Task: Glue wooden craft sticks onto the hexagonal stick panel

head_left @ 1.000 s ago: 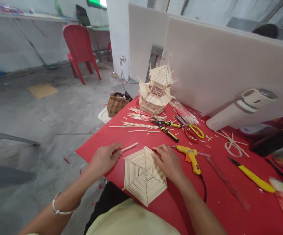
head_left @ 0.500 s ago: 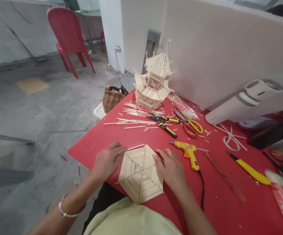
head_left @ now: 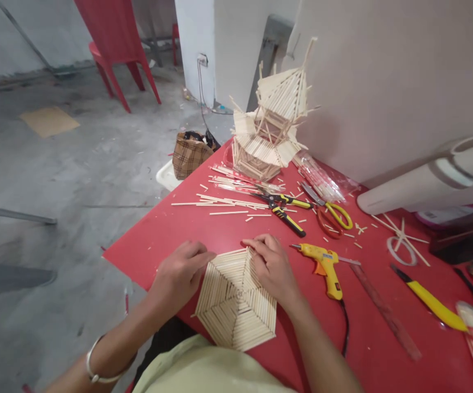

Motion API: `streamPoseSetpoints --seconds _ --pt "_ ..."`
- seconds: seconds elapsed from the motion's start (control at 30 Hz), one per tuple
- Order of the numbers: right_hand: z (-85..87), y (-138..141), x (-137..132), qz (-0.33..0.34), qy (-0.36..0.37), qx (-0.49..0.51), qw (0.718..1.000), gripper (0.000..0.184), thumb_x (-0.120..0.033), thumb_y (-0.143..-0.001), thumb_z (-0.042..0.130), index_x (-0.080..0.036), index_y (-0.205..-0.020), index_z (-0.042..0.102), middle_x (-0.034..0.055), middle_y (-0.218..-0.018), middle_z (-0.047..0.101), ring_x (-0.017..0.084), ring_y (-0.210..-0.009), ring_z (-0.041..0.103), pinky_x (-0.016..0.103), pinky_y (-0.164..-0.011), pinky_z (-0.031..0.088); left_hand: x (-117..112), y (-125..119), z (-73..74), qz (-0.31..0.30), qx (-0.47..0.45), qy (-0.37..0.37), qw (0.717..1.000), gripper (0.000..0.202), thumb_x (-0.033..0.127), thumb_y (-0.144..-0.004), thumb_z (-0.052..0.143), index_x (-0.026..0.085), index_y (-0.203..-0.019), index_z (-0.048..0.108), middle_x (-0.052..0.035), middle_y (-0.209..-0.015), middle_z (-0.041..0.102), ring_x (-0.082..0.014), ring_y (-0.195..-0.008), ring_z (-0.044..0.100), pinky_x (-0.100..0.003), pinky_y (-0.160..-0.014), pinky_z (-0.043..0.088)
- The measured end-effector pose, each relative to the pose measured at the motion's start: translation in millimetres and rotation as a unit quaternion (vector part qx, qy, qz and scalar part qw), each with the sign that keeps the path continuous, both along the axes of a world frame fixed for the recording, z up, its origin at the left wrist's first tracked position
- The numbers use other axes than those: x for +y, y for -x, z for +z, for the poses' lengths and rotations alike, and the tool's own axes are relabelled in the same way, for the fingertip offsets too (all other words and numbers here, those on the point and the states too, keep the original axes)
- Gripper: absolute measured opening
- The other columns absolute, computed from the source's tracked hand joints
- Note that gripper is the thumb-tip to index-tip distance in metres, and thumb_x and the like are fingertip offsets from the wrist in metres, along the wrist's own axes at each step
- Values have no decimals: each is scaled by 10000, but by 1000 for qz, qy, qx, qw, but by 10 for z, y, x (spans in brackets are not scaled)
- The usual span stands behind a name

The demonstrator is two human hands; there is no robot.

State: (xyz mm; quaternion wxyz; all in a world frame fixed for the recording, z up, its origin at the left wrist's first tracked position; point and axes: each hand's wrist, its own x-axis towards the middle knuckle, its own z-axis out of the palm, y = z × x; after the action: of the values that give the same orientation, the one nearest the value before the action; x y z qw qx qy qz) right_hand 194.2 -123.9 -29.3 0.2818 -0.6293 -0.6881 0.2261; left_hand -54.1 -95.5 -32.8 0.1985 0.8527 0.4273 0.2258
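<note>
A hexagonal panel of pale wooden sticks [head_left: 236,311] lies at the table's near edge, its sticks set in rings around the centre. My left hand [head_left: 184,270] is closed at the panel's upper left corner, thumb and index finger pinching the end of a thin wooden stick [head_left: 230,254] along the top edge. At the stick's other end, the fingers of my right hand [head_left: 272,267] are bent over the panel's top corner, pressing there. Right of that hand lies a yellow glue gun [head_left: 322,265]. Pliers with black and yellow handles [head_left: 287,218] rest beyond the panel.
A stick-built pagoda model [head_left: 269,131] stands at the table's far corner. Loose sticks [head_left: 220,203], scissors [head_left: 334,213], a yellow-handled knife [head_left: 432,303], a tape ring [head_left: 402,251] and a white tumbler [head_left: 416,185] lie about. The red table's edge [head_left: 138,229] drops off at left.
The stick at the top edge now lies against the panel, where it stuck out at an angle before. My right hand has moved from the right side to the top corner.
</note>
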Motion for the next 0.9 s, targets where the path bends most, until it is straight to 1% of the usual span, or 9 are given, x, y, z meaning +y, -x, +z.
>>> streamPoseSetpoints --seconds 0.13,0.27,0.43,0.67,0.8,0.9 --pt "-17 -3 13 -1 5 -6 1000 424 -101 -889 439 -268 -1156 722 60 -1040 633 203 -1015 569 340 -921 463 13 -3 25 -1 5 12 1000 392 98 -940 382 232 -1037 738 -74 -926 682 -181 -840 607 -286 -698 479" --pt "-9 -2 16 -4 12 0 1000 415 -104 -889 439 -270 -1127 736 57 -1017 637 207 -1012 566 339 -912 457 35 -10 31 -13 7 5 1000 385 105 -941 382 225 -1033 736 -74 -934 680 -184 -839 614 -280 -678 472" --pt "-3 -3 14 -4 19 12 1000 403 -103 -882 442 -271 -1081 749 53 -995 635 206 -1007 563 336 -915 453 47 -5 17 -17 -1 0 1000 371 118 -959 389 229 -1039 733 -74 -954 678 -181 -859 625 -271 -688 468" --pt "-43 -9 7 -10 14 13 1000 390 -96 -861 460 -267 -1018 774 49 -987 630 200 -999 555 331 -910 452 48 3 -15 -17 6 -13 1000 386 90 -938 404 240 -1048 743 -65 -943 677 -170 -852 632 -247 -661 455" --pt "-61 -10 12 -10 9 22 1000 388 -91 -861 462 -257 -1014 777 49 -981 631 198 -997 554 335 -906 447 49 2 -23 -11 12 -18 1000 376 115 -960 396 234 -1045 742 -61 -941 682 -166 -839 637 -244 -647 449" --pt "-78 -13 17 -10 3 30 999 396 -83 -849 464 -259 -1013 778 46 -973 628 199 -986 551 345 -894 445 52 -5 -27 -1 -2 -15 1000 315 161 -978 424 218 -1023 731 -57 -945 695 -170 -841 641 -259 -679 467"
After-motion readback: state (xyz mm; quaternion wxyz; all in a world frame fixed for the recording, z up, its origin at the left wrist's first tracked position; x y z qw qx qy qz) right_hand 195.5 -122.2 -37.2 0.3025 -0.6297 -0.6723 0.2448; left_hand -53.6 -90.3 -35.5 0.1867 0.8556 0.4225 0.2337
